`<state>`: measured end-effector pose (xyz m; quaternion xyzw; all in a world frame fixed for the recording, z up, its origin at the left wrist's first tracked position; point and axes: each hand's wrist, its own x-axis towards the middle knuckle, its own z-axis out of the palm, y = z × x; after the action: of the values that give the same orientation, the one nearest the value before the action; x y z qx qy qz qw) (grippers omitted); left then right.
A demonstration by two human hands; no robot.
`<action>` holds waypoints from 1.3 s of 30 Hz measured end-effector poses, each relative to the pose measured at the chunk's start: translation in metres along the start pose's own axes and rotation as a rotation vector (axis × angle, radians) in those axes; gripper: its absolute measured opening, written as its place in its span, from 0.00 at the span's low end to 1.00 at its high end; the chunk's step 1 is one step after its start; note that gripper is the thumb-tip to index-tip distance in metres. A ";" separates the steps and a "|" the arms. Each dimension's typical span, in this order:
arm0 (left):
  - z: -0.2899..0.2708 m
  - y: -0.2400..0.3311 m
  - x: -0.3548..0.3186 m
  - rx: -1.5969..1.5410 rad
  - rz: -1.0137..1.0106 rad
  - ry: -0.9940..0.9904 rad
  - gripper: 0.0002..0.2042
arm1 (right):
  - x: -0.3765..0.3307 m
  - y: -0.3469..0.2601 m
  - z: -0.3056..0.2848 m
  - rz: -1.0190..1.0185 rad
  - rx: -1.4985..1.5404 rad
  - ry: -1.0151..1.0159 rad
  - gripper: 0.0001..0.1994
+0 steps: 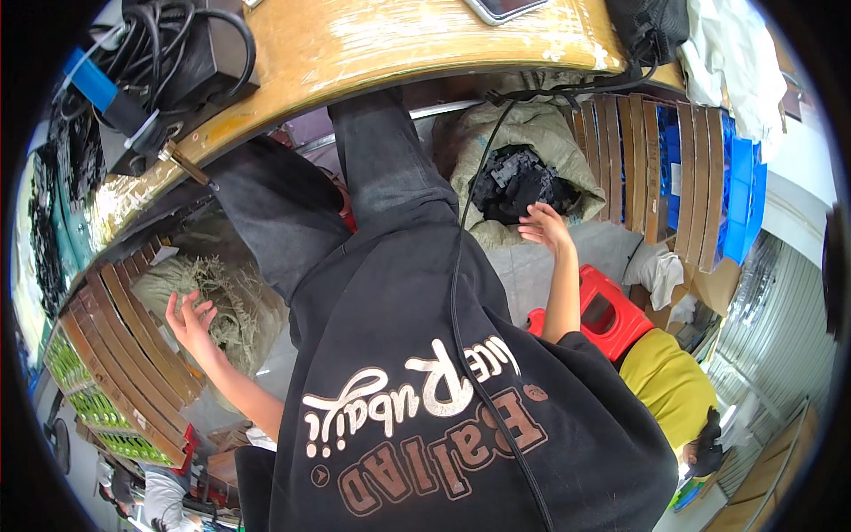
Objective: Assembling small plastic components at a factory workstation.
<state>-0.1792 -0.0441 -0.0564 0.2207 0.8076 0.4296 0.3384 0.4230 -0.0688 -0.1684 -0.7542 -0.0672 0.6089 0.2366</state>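
Head view looks straight down my black sweatshirt (461, 417) and dark trousers (355, 186) to the space under a curved wooden workbench (372, 44). My left hand (189, 319) is out to the side with its fingers (202, 310) loosely spread and a little curled, holding nothing; it hovers at the edge of a pale sack (222, 297) stuffed with dry, straw-coloured fibre, just about touching the top of that stuffing, though I cannot tell if there is real contact. Beside this sack stand wooden slats (133, 346) leaning in a row. My right hand (542, 226) reaches the other way, palm down, fingers open and relaxed, nothing pinched between them. It sits at the lip of a second open sack (532, 133) of grey-green cloth, right at the heap of small black plastic parts (523, 182) inside it; the fingertips are at the near edge of that heap. A black cable (461, 257) runs down my front from the bench. Behind the right hand more slats (656, 160) stand against blue crates (740, 213), and a red plastic stool (603, 315) sits near my right elbow. On the bench lies a tangle of black cords (168, 53)
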 end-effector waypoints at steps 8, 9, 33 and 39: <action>0.001 0.035 0.011 0.044 0.153 -0.028 0.17 | 0.020 -0.019 -0.003 -0.481 -0.091 0.430 0.16; -0.002 0.037 0.013 0.054 0.171 -0.020 0.17 | 0.006 -0.042 0.006 -0.622 -0.087 0.484 0.14; 0.038 0.205 0.069 0.433 0.952 0.229 0.12 | -0.060 -0.414 0.143 -1.407 -0.776 0.058 0.06; 0.040 0.212 0.134 0.731 0.800 0.236 0.26 | -0.068 -0.413 0.145 -1.494 -0.913 0.081 0.04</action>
<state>-0.2259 0.1774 0.0589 0.5637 0.7898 0.2381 -0.0425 0.3450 0.3077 0.0519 -0.5549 -0.7723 0.1809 0.2508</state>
